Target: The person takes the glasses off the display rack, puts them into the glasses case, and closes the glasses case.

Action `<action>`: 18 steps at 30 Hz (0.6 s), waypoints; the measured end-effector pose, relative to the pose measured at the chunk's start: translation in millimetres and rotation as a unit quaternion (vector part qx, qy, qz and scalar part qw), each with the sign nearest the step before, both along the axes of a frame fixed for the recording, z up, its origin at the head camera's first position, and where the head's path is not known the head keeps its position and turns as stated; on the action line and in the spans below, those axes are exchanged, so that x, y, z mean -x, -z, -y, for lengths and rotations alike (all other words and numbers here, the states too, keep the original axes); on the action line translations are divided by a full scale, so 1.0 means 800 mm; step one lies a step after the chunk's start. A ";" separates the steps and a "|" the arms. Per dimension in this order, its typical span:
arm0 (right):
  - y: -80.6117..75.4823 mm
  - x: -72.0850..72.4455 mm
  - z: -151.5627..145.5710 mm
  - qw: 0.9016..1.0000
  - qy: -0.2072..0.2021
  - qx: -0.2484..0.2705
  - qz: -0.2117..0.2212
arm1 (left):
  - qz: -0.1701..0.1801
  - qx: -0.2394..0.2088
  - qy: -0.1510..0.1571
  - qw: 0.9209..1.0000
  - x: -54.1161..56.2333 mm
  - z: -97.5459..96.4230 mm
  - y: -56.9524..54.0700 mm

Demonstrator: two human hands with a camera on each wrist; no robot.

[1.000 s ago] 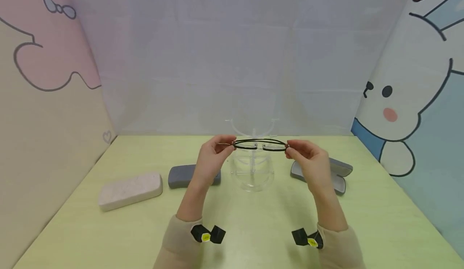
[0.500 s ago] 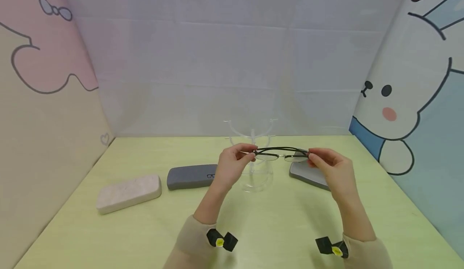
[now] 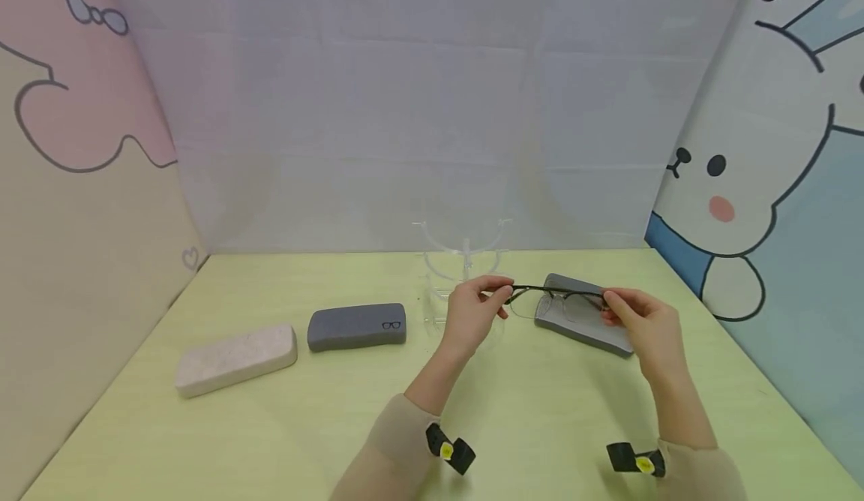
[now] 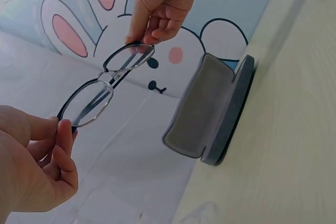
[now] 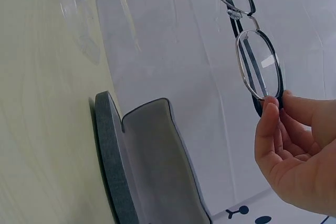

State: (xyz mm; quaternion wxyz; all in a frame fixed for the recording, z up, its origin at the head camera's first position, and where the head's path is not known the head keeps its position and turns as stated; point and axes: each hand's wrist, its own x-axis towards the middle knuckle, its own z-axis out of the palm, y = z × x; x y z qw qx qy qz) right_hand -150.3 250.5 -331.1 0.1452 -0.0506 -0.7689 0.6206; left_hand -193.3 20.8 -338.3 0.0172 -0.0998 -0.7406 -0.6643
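Observation:
A pair of glasses (image 3: 559, 291) with black upper rims, clear lenses and folded temples is held up between both hands. My left hand (image 3: 470, 315) pinches one end of the frame with thumb and fingers; my right hand (image 3: 651, 328) pinches the other end. Below and behind the glasses in the head view lies an open grey glasses case (image 3: 583, 330). Both wrist views show the case (image 4: 197, 111) with its lid raised and a bare grey lining. In the right wrist view the glasses (image 5: 249, 56) are well above the table, apart from the case.
A clear plastic display stand (image 3: 466, 250) rises behind my left hand, partly hidden by it. To the left lie a closed blue-grey glasses case (image 3: 356, 327) with a glasses mark and a pale closed case (image 3: 236, 360). A white backdrop (image 3: 351, 126) stands behind the table.
Both hands have carried the glasses to the right and slightly lower, from in front of the clear stand to over the open case. The frame has also tipped to a different angle.

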 end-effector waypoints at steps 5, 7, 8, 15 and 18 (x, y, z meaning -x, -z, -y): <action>0.048 0.025 -0.048 0.999 0.029 0.025 0.001 | -0.008 0.023 -0.004 1.000 0.008 -0.028 0.011; 0.080 0.041 -0.076 0.999 0.050 0.014 0.010 | -0.012 0.029 -0.007 0.999 0.011 -0.039 0.016; 0.095 0.049 -0.088 0.998 0.064 0.011 0.014 | -0.013 0.032 -0.009 0.999 0.012 -0.044 0.019; 0.140 0.066 -0.128 0.993 0.108 0.020 0.037 | 0.012 0.024 -0.020 0.999 0.020 -0.071 0.039; 0.138 0.062 -0.127 0.992 0.112 0.041 0.035 | 0.026 0.006 -0.024 0.999 0.023 -0.079 0.044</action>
